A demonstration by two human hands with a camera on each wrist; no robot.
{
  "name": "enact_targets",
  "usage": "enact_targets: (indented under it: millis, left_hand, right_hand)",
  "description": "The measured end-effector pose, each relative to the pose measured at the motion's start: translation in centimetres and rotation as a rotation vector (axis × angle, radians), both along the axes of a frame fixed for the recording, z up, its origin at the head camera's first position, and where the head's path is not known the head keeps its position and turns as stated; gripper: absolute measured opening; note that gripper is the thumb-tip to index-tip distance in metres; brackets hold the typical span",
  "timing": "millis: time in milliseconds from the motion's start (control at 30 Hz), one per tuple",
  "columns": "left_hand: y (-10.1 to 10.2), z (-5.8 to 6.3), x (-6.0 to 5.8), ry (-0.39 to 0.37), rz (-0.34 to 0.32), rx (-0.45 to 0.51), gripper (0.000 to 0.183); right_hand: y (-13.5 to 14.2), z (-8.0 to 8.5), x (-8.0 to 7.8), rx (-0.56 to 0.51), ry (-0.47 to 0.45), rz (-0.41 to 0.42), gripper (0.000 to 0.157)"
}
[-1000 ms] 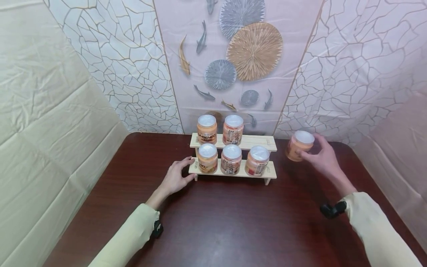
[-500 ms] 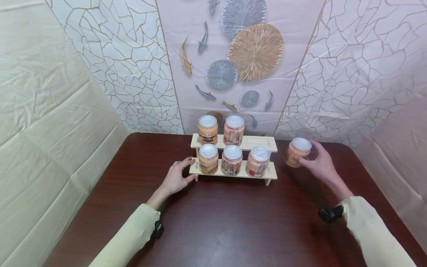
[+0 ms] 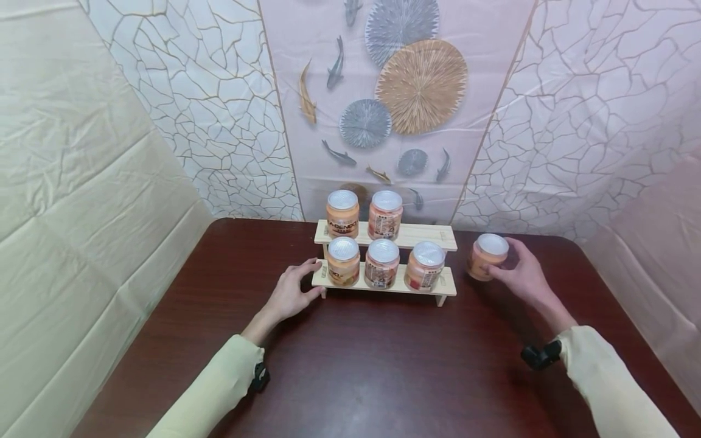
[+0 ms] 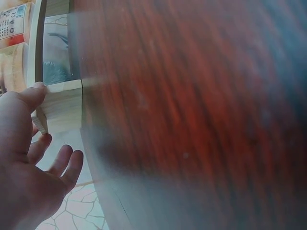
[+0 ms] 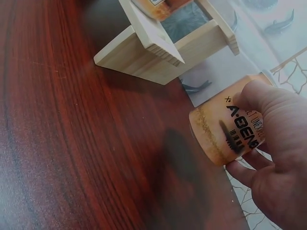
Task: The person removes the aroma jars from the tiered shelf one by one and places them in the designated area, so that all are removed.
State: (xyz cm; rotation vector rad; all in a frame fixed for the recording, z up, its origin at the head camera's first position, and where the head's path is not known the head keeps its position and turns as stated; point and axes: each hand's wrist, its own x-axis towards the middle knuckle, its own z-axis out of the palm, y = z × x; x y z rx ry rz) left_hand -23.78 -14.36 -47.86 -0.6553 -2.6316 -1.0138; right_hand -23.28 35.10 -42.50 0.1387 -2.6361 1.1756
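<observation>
right hand (image 3: 523, 277): grip curled round orange jar (image 3: 487, 257), right of wooden rack (image 3: 432, 284), just above table (image 3: 383, 365) | jar: nearly upright, long axis vertical, white lid up, tilted slightly left | left hand (image 3: 290, 292): fingers relaxed, thumb touching rack's left end, holding nothing

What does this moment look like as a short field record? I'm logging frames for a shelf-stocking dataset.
left hand: rests on the left end of the rack, fingers relaxed
right hand: grips a jar to the right of the rack
held jar: orange label, pale lid, upright or nearly so; whether it touches the table cannot be told
rack: wooden, two steps
top step: two jars, right end free
bottom step: three jars
table: dark red wood
</observation>
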Motion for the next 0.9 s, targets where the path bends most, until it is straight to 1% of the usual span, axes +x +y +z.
enact_targets:
  millis: [233,467,733,900]
  left_hand:
    - [0.1,0.0,0.0,-0.002,0.005,0.002,0.052]
    - [0.1,-0.1,-0.1,-0.020,0.013,-0.003,0.053]
    - [0.0,-0.1,-0.1,-0.025,0.003,0.009,0.053]
    - [0.0,-0.2,-0.1,-0.012,0.006,0.009,0.054]
  right_hand:
    - [-0.1,-0.4,-0.1,-0.029,-0.048,0.004,0.076]
    - [-0.1,-0.9,-0.2,-0.014,-0.041,0.006,0.076]
    - [0.0,-1.6,-0.3,0.007,-0.099,0.004,0.079]
    - [0.0,-1.8,-0.3,-0.008,-0.102,0.006,0.079]
